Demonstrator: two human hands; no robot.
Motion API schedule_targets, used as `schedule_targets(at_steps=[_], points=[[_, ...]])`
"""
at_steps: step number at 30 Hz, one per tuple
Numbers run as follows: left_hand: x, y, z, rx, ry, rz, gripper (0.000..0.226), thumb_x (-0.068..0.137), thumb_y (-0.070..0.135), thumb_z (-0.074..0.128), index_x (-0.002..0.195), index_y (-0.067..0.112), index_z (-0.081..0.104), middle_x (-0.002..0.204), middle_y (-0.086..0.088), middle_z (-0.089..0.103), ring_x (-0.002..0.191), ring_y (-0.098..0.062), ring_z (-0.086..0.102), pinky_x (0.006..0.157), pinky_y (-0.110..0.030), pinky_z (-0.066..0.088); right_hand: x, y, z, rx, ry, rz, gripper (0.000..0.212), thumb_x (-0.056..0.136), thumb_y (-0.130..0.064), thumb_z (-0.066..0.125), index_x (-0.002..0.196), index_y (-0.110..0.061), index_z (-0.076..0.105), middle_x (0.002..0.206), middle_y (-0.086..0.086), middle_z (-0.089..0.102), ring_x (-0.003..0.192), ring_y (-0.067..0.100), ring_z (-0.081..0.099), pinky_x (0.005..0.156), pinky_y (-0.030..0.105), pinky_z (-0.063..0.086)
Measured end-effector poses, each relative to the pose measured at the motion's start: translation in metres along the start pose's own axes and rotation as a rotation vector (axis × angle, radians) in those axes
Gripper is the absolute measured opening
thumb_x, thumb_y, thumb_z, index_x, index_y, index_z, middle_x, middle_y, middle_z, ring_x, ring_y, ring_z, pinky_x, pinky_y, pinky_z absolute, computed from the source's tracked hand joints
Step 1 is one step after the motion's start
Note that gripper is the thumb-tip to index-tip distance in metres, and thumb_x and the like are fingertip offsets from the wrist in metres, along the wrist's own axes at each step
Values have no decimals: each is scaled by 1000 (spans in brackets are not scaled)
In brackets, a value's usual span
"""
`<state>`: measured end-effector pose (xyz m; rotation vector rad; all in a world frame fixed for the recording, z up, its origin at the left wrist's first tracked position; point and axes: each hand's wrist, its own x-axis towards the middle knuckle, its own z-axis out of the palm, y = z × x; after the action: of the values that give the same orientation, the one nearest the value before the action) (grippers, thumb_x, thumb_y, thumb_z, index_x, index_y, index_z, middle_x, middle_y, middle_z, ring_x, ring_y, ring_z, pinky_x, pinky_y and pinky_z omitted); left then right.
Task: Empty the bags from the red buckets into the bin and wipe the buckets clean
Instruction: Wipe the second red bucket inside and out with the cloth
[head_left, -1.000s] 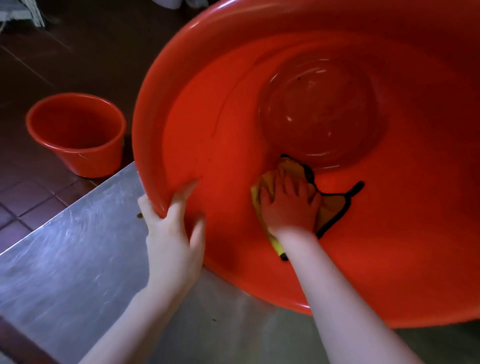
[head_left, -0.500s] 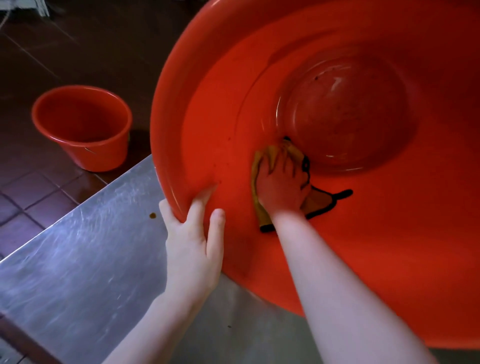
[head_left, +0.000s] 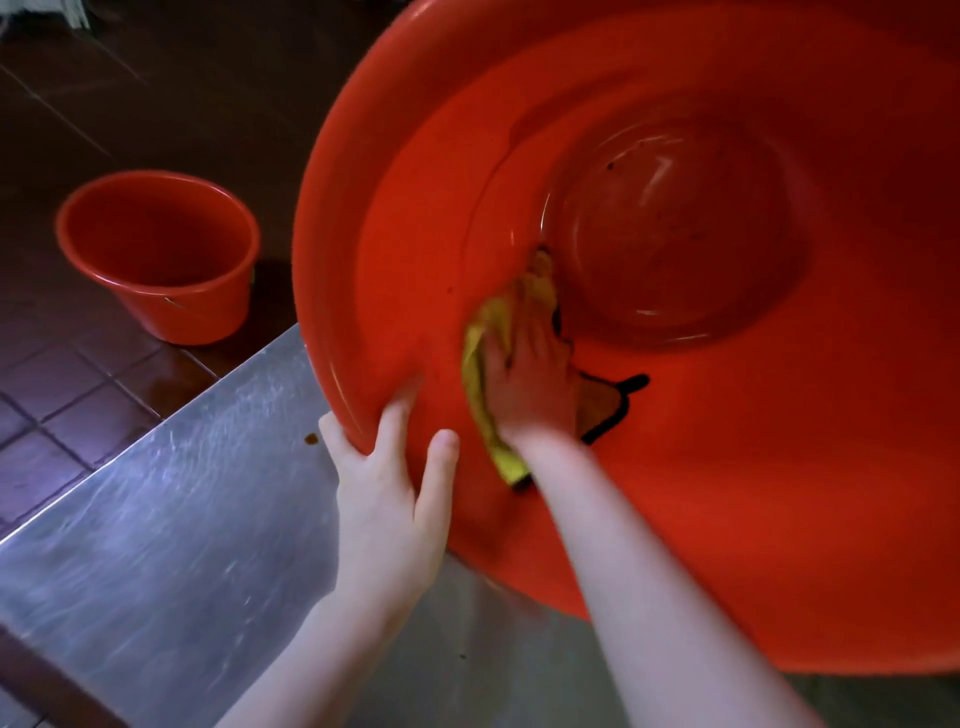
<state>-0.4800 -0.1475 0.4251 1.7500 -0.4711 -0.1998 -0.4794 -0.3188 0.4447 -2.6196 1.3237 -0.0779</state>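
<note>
The big red bucket lies tipped on its side with its mouth facing me, its lower wall resting on the steel table. My left hand grips its rim at the lower left: forefinger and thumb lie on the side facing me and the other fingers are curled round behind the edge. My right hand is inside the bucket, on the inner wall just below and left of its round bottom. It presses a yellow cloth with a dark border against the plastic. The hand is blurred, but the fingers look stretched flat over the cloth, not bunched round it. The bucket's bottom shines wet and carries a few dark specks.

Just left of the bucket's rim a small brown spot sits on the table. Further left of the big bucket, down on the dark tiled floor, a second red bucket stands upright.
</note>
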Motion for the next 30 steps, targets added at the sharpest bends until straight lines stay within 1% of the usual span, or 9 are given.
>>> schedule_targets(at_steps=[5,9,12,15,18,21,24,27,30], points=[[-1,-1,1,8,22,-16,42,89,64,36,129,50,38,125,16,22,106,32,24,88,-32,36,21,-6,1,60,84,101,57,100,-50,26,153,-32,15,161,-7,17,148,16,13,118,46,13],[-2,-1,0,-12,19,34,47,89,56,42,135,48,41,119,16,23,110,27,28,88,-29,36,-64,-12,6,93,46,-102,61,95,-58,20,151,-40,3,162,-9,9,147,12,3,118,43,8],[1,0,-1,-35,-1,19,48,88,55,43,136,51,40,117,15,25,108,25,33,84,-26,37,-89,-14,4,91,83,-219,68,90,-61,16,153,-36,8,161,-8,14,148,13,10,117,44,13],[2,-3,-2,-6,-28,30,50,90,56,42,139,49,38,122,28,22,113,28,26,92,-28,34,-38,-10,2,30,-12,-62,65,94,-60,18,153,-36,1,162,-8,5,149,18,6,119,43,8],[2,0,-4,-13,-77,6,50,90,59,42,140,51,35,127,42,11,118,29,21,102,-25,28,19,-4,-7,62,23,99,58,100,-52,23,153,-32,11,162,-4,13,148,22,14,118,46,13],[1,10,-11,-23,-123,-57,50,88,60,43,137,58,32,125,27,20,114,34,18,102,-23,25,31,-4,-11,105,41,166,56,101,-51,23,153,-33,15,161,-9,15,148,19,14,118,46,14],[-2,33,-23,0,-128,-110,51,82,71,37,132,67,29,121,27,18,105,39,21,99,-26,26,7,-8,-25,125,-16,51,57,102,-47,26,154,-30,10,162,-6,12,148,18,15,117,45,17],[9,64,-31,42,-149,-127,54,79,75,28,133,67,29,121,27,15,94,15,38,96,-25,27,-35,-16,-51,123,-151,-135,61,101,-46,29,153,-33,-1,163,-7,-2,145,24,20,114,43,25],[33,92,-37,66,-131,-121,57,80,73,20,134,62,34,130,19,19,111,-2,40,98,-24,25,-80,-28,-86,224,-287,-291,60,100,-44,38,153,-37,11,162,-12,3,147,25,15,119,40,17]])
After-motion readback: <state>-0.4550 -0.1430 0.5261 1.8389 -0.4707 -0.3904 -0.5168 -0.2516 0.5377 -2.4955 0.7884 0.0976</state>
